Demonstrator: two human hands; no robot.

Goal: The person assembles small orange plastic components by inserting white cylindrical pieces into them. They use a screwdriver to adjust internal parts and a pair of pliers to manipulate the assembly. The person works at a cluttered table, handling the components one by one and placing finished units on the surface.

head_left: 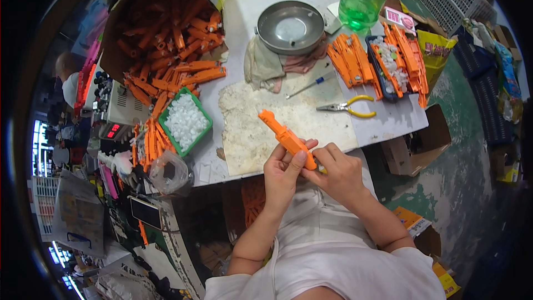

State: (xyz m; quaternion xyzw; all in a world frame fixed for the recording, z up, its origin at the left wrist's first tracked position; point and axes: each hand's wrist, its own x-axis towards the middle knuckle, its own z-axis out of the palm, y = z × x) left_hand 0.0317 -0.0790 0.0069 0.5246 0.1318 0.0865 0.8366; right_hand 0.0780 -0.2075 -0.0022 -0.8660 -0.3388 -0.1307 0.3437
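Just over the table's near edge, my left hand (282,178) is closed round a long orange plastic part (282,133), thumb on top. The part slants, its narrow end pointing up and left over the table. At its near end, my right hand (341,171) has its fingers pinched together against the part. A small pale yellowish bit shows between those fingers, too little to name. Beyond the hands lie pliers with yellow handles (360,114) and a thin screwdriver with a blue section (318,81), both on the table.
At left, a large sack (125,28) spills orange parts (161,50); a green tray (195,140) holds small white pieces. Farther back are a grey metal bowl (265,28) on a rag (258,66) and a green bottle (363,0). More orange parts (351,61) are stacked right, beside a dark bin (373,58).
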